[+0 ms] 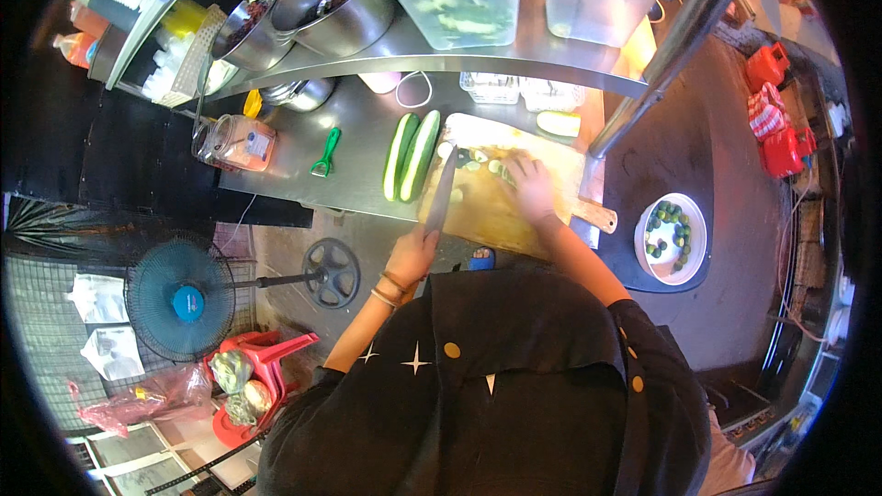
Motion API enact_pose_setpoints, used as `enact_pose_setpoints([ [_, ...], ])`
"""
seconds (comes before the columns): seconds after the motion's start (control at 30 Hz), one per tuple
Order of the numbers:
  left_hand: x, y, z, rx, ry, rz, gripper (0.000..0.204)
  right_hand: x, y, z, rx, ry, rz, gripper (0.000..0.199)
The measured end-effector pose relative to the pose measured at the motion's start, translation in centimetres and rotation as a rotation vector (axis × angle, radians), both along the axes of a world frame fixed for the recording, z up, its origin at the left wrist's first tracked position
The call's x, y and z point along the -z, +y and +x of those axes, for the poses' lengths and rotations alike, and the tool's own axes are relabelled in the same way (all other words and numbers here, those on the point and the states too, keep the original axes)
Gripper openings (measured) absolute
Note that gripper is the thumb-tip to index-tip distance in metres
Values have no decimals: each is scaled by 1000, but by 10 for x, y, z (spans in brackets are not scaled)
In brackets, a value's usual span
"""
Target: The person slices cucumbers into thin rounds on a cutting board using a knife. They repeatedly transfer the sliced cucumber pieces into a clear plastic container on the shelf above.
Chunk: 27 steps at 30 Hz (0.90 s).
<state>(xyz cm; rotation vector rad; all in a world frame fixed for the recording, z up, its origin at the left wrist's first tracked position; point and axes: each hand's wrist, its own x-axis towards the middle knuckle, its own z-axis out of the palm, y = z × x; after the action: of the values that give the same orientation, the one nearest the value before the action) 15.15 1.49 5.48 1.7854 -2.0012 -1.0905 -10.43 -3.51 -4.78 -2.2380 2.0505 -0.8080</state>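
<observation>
Left hand point(411, 255) clenched around the handle of a long kitchen knife point(442, 191), blade pointing away over the wooden cutting board point(514, 211). Right hand point(530, 186) rests on the board, fingers curled down over pale cucumber pieces point(478, 163); whether they pinch a piece, cannot tell. Two whole cucumbers point(410, 155) lie side by side, touching, on the steel counter point(358, 165) just left of the board. Green peeler point(325, 152) further left. White bowl of small limes point(672, 237) well to the right.
</observation>
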Motion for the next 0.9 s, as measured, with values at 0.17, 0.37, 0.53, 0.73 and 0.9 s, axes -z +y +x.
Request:
enact_pose_setpoints([
  [0.17, 23, -8, 20, 11, 7, -4, 32, -8, 0, -7, -7, -311, -214, 32],
  [0.37, 31, -18, 23, 67, -11, 4, 31, -147, 3, -2, -163, -495, -337, 32],
  [0.53, 57, -13, 28, 209, 20, 7, 31, -319, -61, 8, -394, -232, -671, 36],
  [0.73, 32, -7, 17, 179, 160, 64, 31, -363, -193, -12, -371, 177, -215, 46],
  [0.9, 35, -5, 27, 116, 144, 67, 30, -356, -209, -10, -321, 109, -16, 56],
])
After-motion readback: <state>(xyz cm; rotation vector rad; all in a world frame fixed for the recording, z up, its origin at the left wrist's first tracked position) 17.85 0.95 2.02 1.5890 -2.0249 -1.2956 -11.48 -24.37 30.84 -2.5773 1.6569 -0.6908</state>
